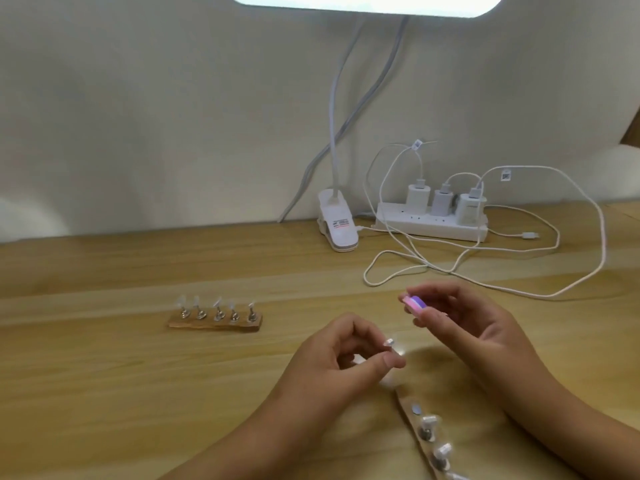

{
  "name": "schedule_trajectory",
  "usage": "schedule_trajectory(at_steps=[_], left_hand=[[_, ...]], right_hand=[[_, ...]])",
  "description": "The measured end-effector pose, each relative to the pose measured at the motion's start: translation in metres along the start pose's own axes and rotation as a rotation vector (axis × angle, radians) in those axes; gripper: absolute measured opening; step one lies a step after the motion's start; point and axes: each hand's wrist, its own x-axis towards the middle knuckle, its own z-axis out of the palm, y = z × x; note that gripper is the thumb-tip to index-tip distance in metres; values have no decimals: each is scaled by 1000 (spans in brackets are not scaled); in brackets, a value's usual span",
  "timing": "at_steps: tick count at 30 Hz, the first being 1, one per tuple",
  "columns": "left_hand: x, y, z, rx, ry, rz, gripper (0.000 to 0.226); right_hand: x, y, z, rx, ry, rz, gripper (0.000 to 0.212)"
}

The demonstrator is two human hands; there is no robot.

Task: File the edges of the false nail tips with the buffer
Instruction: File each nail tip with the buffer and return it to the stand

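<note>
My left hand [341, 355] pinches a small metal peg [390, 344] with a clear false nail tip [400, 348] on it, between thumb and forefinger, just above the table. My right hand [460, 317] grips a pink and purple buffer block [412, 303] by its far end, held a little up and right of the tip, apart from it. Below my hands lies a wooden holder strip [412, 427] with pegs carrying more clear tips [429, 420]. A second wooden holder [214, 322] with several tips on pegs stands at the left.
A white clip lamp base [337, 226] sits at the back of the wooden table [138, 375]. Beside it is a white power strip [433, 223] with three chargers, and white cables [485, 268] loop over the table behind my right hand.
</note>
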Motion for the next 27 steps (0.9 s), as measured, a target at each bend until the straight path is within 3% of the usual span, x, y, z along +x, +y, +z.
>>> schedule_trajectory(at_steps=[5, 10, 24, 27], left_hand=[[-2, -1, -2, 46, -34, 20, 18], [-3, 1, -2, 47, -45, 61, 18], [-4, -2, -1, 185, -85, 157, 20], [-4, -4, 1, 192, -92, 158, 17]], right_hand=[[-7, 0, -4, -225, -88, -266, 25], [-13, 2, -3, -466, -195, -501, 39], [-13, 4, -4, -514, -183, -496, 43], [-16, 4, -3, -594, -231, -579, 42]])
